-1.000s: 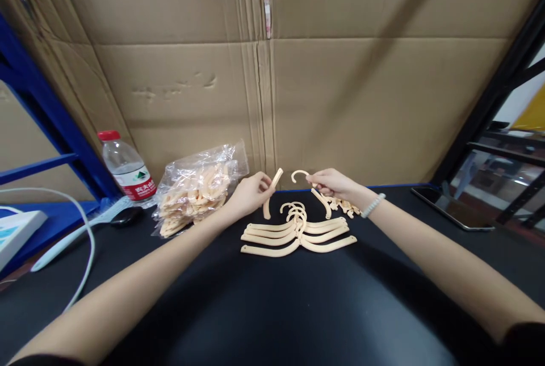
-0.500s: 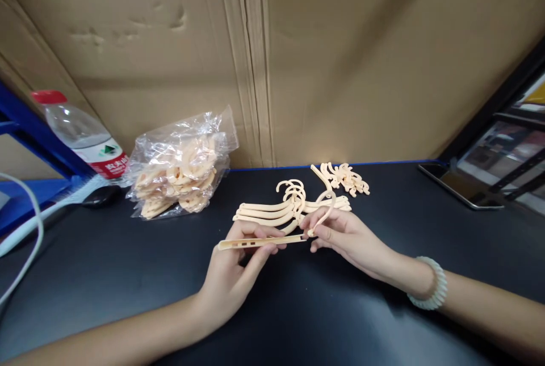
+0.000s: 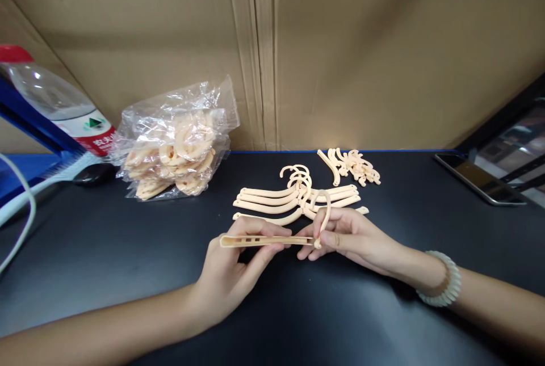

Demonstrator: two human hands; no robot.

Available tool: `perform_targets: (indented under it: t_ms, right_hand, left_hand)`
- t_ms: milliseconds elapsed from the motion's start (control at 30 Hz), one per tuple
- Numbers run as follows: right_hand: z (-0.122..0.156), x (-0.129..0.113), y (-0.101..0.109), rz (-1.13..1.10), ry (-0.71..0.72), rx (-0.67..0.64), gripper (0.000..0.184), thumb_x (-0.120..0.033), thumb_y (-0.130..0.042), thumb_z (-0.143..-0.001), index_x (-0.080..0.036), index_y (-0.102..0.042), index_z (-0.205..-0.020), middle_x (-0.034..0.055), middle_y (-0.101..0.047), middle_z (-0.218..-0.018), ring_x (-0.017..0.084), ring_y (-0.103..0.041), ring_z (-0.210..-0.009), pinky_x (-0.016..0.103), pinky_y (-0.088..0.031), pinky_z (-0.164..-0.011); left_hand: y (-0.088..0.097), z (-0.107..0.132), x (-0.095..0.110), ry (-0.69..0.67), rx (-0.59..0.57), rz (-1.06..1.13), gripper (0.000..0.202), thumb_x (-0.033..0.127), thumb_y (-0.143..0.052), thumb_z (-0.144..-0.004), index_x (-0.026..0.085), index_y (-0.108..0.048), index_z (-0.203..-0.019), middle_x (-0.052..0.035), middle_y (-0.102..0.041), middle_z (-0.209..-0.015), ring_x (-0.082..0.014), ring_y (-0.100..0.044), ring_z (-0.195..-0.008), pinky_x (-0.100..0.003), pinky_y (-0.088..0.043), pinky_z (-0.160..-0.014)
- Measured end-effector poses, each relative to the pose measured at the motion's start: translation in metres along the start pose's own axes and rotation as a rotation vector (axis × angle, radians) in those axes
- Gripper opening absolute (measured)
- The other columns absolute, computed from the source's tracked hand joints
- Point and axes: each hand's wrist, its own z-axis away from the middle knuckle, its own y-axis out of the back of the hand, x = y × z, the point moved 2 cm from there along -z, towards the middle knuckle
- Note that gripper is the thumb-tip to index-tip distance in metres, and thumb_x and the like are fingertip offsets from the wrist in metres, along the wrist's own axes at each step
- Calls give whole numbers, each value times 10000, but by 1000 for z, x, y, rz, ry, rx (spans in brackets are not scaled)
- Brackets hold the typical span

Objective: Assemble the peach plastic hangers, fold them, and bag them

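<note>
Left grip: is pinching a straight hanger arm between thumb and fingers, holding it level just above the black surface.
Right grip: is clenching a curved hook piece, pressing its lower end against the right tip of the hanger arm.
Joint: the two parts are touching where the hands are meeting, near the middle of the surface.
Just behind: a stack of finished hangers is lying flat, hooks overlapping.
Farther back, right: a pile of loose hooks is sitting near the cardboard wall.
Back left: a clear bag of parts is resting beside a water bottle.
Right wrist: is wearing a pale bead bracelet.
Far right: a phone is lying flat.
</note>
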Motion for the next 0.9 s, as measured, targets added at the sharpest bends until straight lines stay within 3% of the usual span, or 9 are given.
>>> perform_targets:
  t_ms: [267, 600, 900]
  right_hand:
    - [-1, 2, 0, 62, 9, 40, 213, -341, -713, -856, -151, -634, -913, 81, -731, -970, 189, -730, -857, 297, -579, -774]
    - [0, 6, -6, 218, 139, 117, 207, -336, -689, -874, -151, -598, -853, 68, -746, -786, 176, -735, -724, 280, -592, -670]
    - [1, 8, -12, 232, 155, 160, 221, -351, -682, -873, -160, -583, -823, 44, -718, -754, 186, -738, -702, 276, -600, -641]
  left_hand:
    - [-1, -2, 7, 20, 24, -39, 246, 60, -643, -853, 253, -607, -1002, 4, -754, -933, -169, -734, -868, -242, -593, -758]
    - [-3, 0, 9, 37, 7, -66, 246, 79, -668, -852, 266, -632, -1008, 31, -748, -912, -138, -731, -831, -199, -577, -749]
    - [-2, 3, 8, 60, 25, -42, 206, 71, -648, -853, 251, -666, -951, 4, -727, -896, -167, -717, -836, -252, -596, -742]
